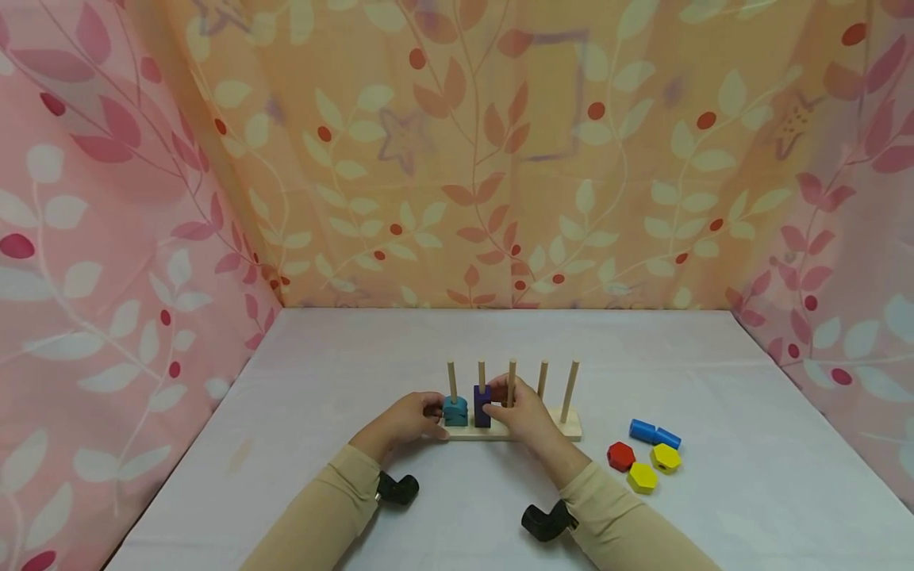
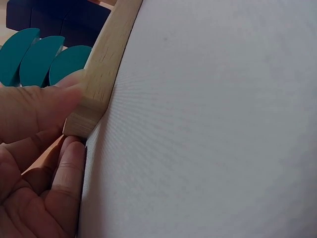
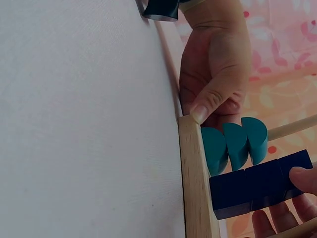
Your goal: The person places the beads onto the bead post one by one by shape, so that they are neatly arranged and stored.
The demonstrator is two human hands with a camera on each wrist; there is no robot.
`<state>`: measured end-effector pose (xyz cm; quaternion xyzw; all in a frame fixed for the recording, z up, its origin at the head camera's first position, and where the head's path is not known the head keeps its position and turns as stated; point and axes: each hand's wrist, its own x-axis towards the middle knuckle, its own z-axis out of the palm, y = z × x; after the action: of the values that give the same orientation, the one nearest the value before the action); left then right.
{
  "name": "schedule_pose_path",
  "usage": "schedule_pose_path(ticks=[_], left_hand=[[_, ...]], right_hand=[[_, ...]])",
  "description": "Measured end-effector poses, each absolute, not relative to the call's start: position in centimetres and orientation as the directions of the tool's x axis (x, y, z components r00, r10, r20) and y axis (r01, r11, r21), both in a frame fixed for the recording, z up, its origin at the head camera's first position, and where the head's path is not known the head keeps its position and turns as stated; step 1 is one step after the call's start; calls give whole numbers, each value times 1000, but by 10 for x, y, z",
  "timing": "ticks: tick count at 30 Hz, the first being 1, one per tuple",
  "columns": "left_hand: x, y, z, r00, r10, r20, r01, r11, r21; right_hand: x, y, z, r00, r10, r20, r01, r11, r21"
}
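A wooden peg board (image 1: 573, 428) with several upright pegs stands on the table. Three teal half-round blocks (image 3: 237, 144) are stacked on its leftmost peg. On the second peg sit three dark blue square blocks (image 3: 261, 182). My left hand (image 1: 407, 418) grips the left end of the wooden base, its thumb (image 2: 44, 106) pressing the top edge. My right hand (image 1: 528, 416) pinches the topmost dark blue block, thumb in front and fingers behind, partly hidden by the stack. The other pegs carry no blocks.
Right of the board lie two blue cylinder-like blocks (image 1: 654, 434), a red hexagonal block (image 1: 621, 456) and two yellow hexagonal blocks (image 1: 643, 477). A white cloth (image 1: 286, 507) covers the table. Patterned curtains (image 1: 457, 159) enclose its back and sides.
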<state>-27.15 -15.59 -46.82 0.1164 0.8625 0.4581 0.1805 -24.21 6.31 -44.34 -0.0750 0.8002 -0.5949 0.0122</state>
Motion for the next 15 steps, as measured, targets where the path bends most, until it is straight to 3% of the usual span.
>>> schedule_pose_path(ticks=[15], left_hand=[[-271, -155, -468, -904, 368, -217, 22, 547, 837]], right_hand=[[-219, 88, -420, -962, -247, 112, -180, 273, -945]])
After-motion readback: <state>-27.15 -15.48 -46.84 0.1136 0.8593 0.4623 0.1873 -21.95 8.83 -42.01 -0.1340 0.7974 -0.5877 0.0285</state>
